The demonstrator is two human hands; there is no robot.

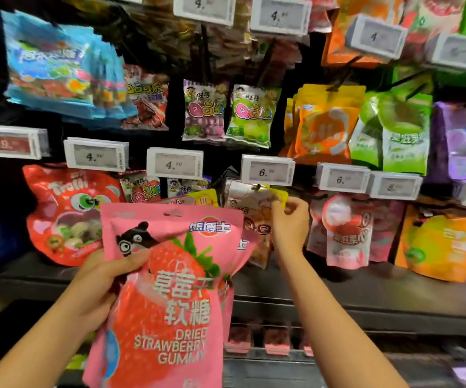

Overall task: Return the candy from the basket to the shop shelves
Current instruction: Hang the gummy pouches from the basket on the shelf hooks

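A: Candy pouches [167, 289], pink, dried strawberry gummy, at least two stacked. Left hand [105, 278] has them, thumb curled across the front below the bear print, fingers behind. Basket not in view.

B: And the right hand [289, 222]?

A: Up at the peg under the "6." price tag [266, 170]. Its grip is pinching the top edge of a small pale QQ bag [254, 217] hanging there. Whether the bag's hole is on the hook I cannot tell; the fingertips cover it.

B: How should it be done cleanly?

A: My judgement: keep the pinch right at the header, square the hole to the hook [258, 188], slide straight back. Hold the pink pouches low and away from the grip so they do not swing into the peg.

B: What crowds it?

A: Just left of the grip, a yellow packet [205, 198] and more QQ bags, partly behind the pink pouches. Just right, a pink-and-white bag [346, 231]; beyond, an orange pouch [444, 245]. The price tag overhangs the grip from above. A red Trolli bag [69, 214] hangs above the left hand.
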